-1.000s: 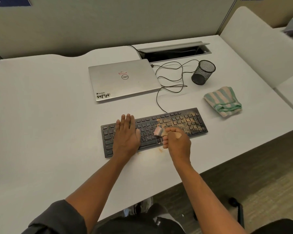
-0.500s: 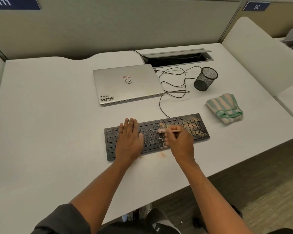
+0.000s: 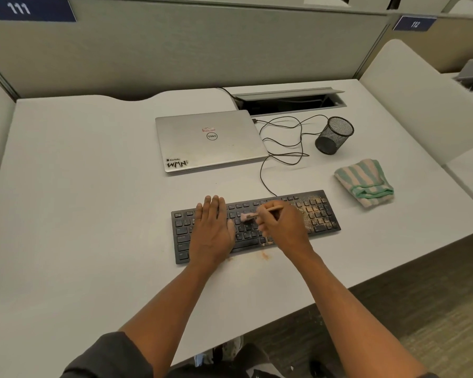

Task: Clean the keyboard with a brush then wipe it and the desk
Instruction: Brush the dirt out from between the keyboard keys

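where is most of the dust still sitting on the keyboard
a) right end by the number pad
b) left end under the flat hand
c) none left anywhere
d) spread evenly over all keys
a: the tan dust coats the right end of the keyboard, while the keys near the left hand look dark.

You have a pale grey desk (image 3: pixel 93 214) in front of you, its far edge meeting a partition. Directly on it lies a black keyboard (image 3: pixel 322 214), near the front edge, its right end dusted with tan crumbs. A small patch of the same tan debris (image 3: pixel 264 255) sits on the desk just in front of the keyboard. Behind it lies 1 closed silver laptop (image 3: pixel 210 141). A thin black cable (image 3: pixel 284 143) loops across the surface to the laptop's right. Farther right stands 1 black mesh cup (image 3: pixel 334 135), and nearer you a folded green-and-cream striped cloth (image 3: pixel 363 181).
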The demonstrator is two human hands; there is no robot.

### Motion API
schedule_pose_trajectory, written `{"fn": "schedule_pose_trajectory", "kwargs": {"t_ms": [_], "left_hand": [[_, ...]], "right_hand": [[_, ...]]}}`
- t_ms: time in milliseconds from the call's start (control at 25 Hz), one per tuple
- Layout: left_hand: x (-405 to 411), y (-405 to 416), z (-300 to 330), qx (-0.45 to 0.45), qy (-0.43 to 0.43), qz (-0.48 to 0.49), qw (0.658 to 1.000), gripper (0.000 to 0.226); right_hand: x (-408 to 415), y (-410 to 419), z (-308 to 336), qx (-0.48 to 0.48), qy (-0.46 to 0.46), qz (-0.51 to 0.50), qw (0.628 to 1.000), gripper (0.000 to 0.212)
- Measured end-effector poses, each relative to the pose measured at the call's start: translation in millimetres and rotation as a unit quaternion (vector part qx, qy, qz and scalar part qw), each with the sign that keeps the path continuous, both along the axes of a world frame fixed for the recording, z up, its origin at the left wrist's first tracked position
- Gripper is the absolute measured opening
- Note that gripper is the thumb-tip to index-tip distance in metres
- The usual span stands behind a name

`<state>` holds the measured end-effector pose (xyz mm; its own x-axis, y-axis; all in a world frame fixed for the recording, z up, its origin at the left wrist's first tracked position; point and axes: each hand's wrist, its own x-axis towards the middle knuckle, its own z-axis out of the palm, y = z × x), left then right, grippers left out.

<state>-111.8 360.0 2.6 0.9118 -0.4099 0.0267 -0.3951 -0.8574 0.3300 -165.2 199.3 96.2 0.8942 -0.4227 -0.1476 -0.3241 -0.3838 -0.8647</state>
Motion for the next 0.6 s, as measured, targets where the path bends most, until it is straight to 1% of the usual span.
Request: {"fn": "schedule_pose_trajectory", "kwargs": {"t_ms": [40,160,200,240,320,360,440,560,600], "left_hand": [[0.3,-0.2,-0.2,0.0,0.001,-0.001,1.0,0.077],[0.8,-0.4,-0.8,-0.001,0.003,-0.001,1.0,0.077],[0.9,-0.3,-1.1,-0.001,0.002,0.0,1.0,0.076],[0.8,-0.4,-1.3,-0.002,0.001,0.001,1.0,0.076],[0.7,-0.7,-1.6,-0.001,0.002,0.001,1.0,0.075],[0.8,-0.4,-1.6,0.001,0.003,0.0,1.0,0.076],[0.6,-0.3,-0.9,0.004,0.005,-0.001,1.0,0.077],[0.3,-0.1,1.5,0.002,0.008,-0.001,1.0,0.079],[0.2,-0.2,2.1,0.002,0.008,-0.001,1.0,0.079]], "right_hand": [[2.9,-2.0,-1.3,-0.024,0.006,0.001,1.0,0.015],[11.9,-17.0,0.3,-0.181,0.019,-0.033,0.983,0.018],[14.1,-19.8,2.4,-0.193,0.016,-0.039,0.98,0.017],[15.9,-20.1,4.4,-0.158,0.011,-0.034,0.987,0.016],[17.0,-13.5,8.2,-0.038,0.009,-0.002,0.999,0.016],[16.2,-9.7,8.2,-0.006,0.014,0.017,1.0,0.016],[14.9,-9.0,4.1,-0.023,0.023,0.023,0.999,0.018],[21.7,-19.6,0.2,-0.115,0.016,-0.019,0.993,0.018],[24.0,-21.6,2.3,-0.129,0.009,-0.023,0.991,0.018]]}}
